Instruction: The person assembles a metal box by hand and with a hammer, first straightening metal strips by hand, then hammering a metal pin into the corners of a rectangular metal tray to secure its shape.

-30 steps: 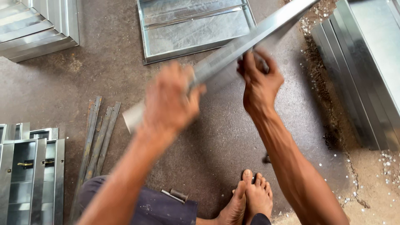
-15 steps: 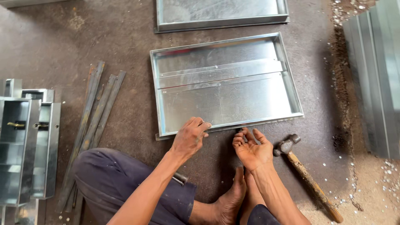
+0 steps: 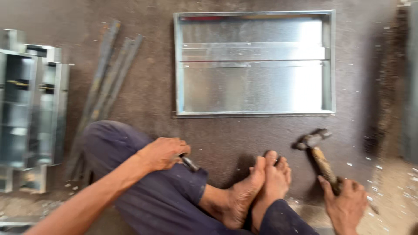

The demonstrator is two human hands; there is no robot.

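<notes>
Hammer (image 3: 320,154) gripped by right hand (image 3: 346,206), left hand (image 3: 163,152) pinching small metal piece (image 3: 190,163) over dusty concrete floor (image 3: 152,100).

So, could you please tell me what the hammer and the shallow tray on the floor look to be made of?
Hammer: dark, dull head, probably steel; worn brown handle, apparently wood, under the right hand. Tray: thin silvery sheet metal with folded rims and a soft sheen, possibly galvanised steel, though blur leaves that open.

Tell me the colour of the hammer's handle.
Light brown wood on the hammer, gripped by the right hand; the head view shows it.
</notes>
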